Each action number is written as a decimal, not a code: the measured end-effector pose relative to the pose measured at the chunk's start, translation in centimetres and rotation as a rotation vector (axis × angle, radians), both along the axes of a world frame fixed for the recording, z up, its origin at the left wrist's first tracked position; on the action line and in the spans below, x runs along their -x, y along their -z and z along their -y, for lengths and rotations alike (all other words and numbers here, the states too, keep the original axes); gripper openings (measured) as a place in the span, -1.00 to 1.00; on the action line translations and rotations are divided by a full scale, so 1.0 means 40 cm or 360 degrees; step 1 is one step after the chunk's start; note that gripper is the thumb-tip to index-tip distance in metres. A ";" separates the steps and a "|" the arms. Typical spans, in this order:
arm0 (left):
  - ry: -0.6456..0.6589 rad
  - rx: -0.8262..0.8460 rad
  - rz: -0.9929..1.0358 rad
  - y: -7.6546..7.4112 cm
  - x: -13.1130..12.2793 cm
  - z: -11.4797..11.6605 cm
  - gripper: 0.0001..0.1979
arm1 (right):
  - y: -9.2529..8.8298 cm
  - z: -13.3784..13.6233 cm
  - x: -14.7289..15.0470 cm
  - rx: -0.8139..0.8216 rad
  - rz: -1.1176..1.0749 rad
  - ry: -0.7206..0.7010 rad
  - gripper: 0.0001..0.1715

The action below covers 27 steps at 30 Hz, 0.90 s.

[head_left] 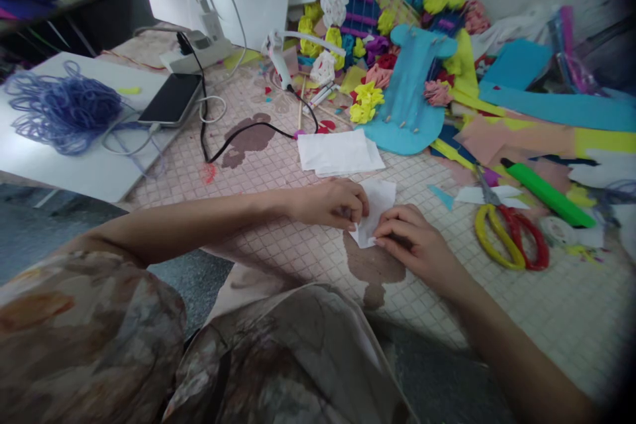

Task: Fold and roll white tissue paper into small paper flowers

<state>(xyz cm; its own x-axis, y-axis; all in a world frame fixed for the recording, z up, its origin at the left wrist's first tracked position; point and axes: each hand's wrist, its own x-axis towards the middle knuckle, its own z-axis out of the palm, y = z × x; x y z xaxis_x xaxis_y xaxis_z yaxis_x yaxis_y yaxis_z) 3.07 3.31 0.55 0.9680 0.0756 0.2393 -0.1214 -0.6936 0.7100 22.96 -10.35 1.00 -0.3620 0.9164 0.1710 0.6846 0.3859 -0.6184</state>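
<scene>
A small white sheet of crepe-like paper (378, 202) lies between my two hands over the table's near edge. My left hand (334, 204) has its fingers curled closed on the sheet's left side. On the lower right edge, my right hand (415, 238) pinches the paper between thumb and fingers. Just beyond them rests a stack of white paper sheets (340, 151). To the right lie scissors (511, 232) with one yellow and one red handle, their blades pointing away from me.
A white glue gun (279, 59) with a black cord (248, 126) stands behind the stack. Blue guitar-like cutouts (405, 93) and several paper flowers (366, 103) fill the back. A green cutter (549, 193) lies right. At left are a phone (171, 99) and tangled purple string (62, 109).
</scene>
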 end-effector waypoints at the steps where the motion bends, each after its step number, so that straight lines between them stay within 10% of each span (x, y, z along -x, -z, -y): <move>1: -0.0027 -0.0022 -0.0013 0.000 -0.001 0.002 -0.94 | -0.001 -0.001 0.004 -0.0009 0.0006 0.0007 -0.91; 27: -0.0134 -0.0130 -0.0119 -0.002 -0.013 0.015 -0.91 | 0.005 -0.005 0.032 -0.0197 0.0148 0.0068 -0.90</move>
<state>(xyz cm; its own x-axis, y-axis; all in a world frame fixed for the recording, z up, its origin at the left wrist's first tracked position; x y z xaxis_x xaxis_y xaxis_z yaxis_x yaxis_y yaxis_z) 3.61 2.72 0.64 0.9744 0.1408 0.1754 -0.0089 -0.7551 0.6556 21.66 -10.14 0.79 -0.3427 0.9052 0.2514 0.7541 0.4247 -0.5010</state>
